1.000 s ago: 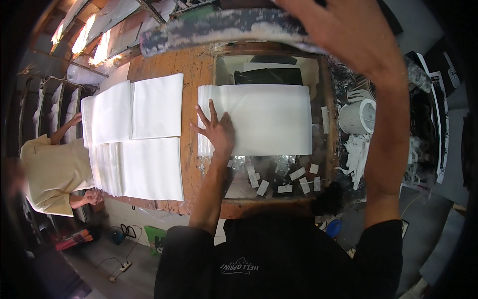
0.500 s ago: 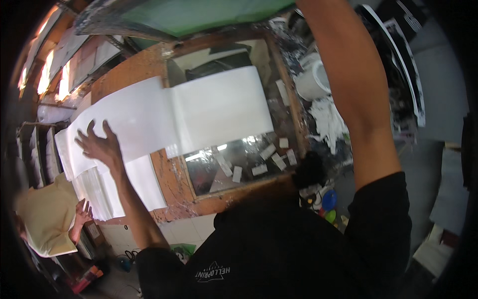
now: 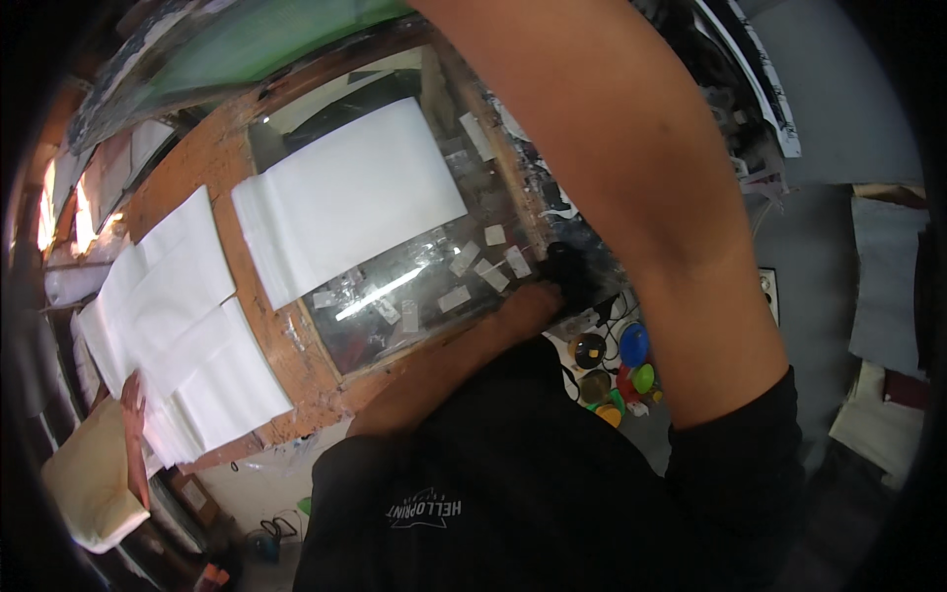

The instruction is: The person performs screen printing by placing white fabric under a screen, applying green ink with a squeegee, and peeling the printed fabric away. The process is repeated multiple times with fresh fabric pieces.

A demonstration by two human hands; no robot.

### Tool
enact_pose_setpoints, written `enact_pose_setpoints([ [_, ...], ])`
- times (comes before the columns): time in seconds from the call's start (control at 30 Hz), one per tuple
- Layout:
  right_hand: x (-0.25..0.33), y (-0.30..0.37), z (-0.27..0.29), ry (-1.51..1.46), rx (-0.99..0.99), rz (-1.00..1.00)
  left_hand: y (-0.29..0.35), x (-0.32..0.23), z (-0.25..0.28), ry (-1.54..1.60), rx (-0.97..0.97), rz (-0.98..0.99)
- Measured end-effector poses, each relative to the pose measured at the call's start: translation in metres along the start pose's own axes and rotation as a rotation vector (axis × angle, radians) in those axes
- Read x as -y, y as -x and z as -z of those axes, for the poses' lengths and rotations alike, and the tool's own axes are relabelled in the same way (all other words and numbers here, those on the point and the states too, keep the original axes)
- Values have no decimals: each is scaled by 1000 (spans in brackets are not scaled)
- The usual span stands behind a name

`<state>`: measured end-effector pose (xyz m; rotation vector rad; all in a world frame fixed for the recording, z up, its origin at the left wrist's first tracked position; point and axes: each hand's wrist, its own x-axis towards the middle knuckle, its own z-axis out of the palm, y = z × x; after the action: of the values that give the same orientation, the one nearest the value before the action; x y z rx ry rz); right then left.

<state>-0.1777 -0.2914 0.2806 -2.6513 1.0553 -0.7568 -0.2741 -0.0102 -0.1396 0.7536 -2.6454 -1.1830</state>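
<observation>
My left hand is at the right front corner of the wooden table, beside a dark fuzzy clump. Blur and shadow conceal its fingers. My right forearm stretches up past the top edge, so the right hand is out of sight. A white sheet, folded or layered at its left end, lies flat over the glass panel set in the table. Small pale tabs dot the glass. Above the far side tilts a frame with green mesh.
On the left, overlapping white sheets cover the table's end. Another person's hand touches their edge, beside a tan sheet. Jars and coloured lids stand below the table's right corner. A wall socket is farther right.
My left hand has gone from above the left sheets to the right front corner. The left sheet now lies apart from the one on the glass. The other person's hand has reached the white sheets.
</observation>
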Motion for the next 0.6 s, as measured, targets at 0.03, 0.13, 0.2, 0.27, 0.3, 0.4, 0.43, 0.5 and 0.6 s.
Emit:
enact_pose_setpoints([
  [0.03, -2, -1, -1, -3, 15, 37, 4, -3, 5, -17, 33, 25],
  [0.13, 17, 0, 2, 18, 41, -111, 34, -18, 43, 221, -343, 32],
  [0.2, 17, -5, 1, 10, 44, -153, 42, -8, 84, 455, -380, 220],
  [0.27, 9, -12, -2, 30, 38, -153, 40, 18, 118, 394, -536, 443],
  [0.3, 6, -17, -4, 51, 34, -137, 37, 33, 127, 214, -714, 542],
  [0.4, 1, -21, 3, 31, 115, -51, 34, 74, 129, -157, -1034, 791],
  [0.43, 0, -28, 8, 22, 179, -19, 35, 85, 124, -190, -972, 833],
  [0.5, -10, -45, 18, 15, 323, 29, 34, 93, 126, -179, -936, 876],
  [0.6, -16, -54, 0, 14, 160, -3, 41, 93, 138, -46, -1002, 815],
])
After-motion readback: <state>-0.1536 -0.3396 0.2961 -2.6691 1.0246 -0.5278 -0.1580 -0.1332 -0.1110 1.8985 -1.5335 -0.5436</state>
